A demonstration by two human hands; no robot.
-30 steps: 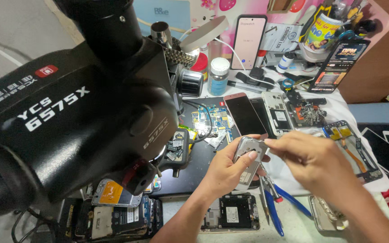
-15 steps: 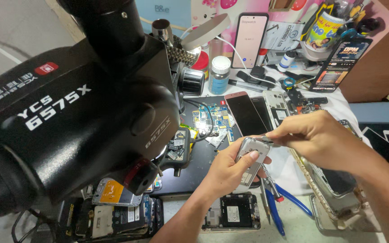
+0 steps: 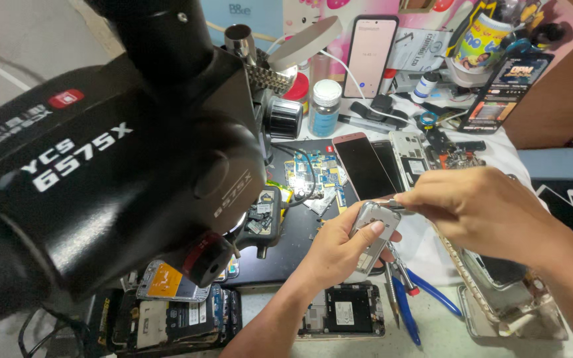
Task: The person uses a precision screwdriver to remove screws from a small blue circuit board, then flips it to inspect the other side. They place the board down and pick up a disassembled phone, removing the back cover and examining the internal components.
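Cluttered repair bench (image 3: 432, 331) lies under a big black microscope (image 3: 101, 172), with 1 dark mat (image 3: 300, 225) beneath. Left hand (image 3: 339, 248) grips a silver phone frame (image 3: 371, 232) above the mat's edge; right hand (image 3: 485, 209) pinches a thin tool (image 3: 392, 205) against its top.

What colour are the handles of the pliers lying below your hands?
Blue. The pliers lie on the table beside the opened phone, clearest in the head view.

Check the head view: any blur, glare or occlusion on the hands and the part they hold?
Head view: left hand and silver phone frame sharp, evenly lit; right hand slightly soft. The black microscope blocks the left half. Mild wide-angle bend at edges; no strong glare.
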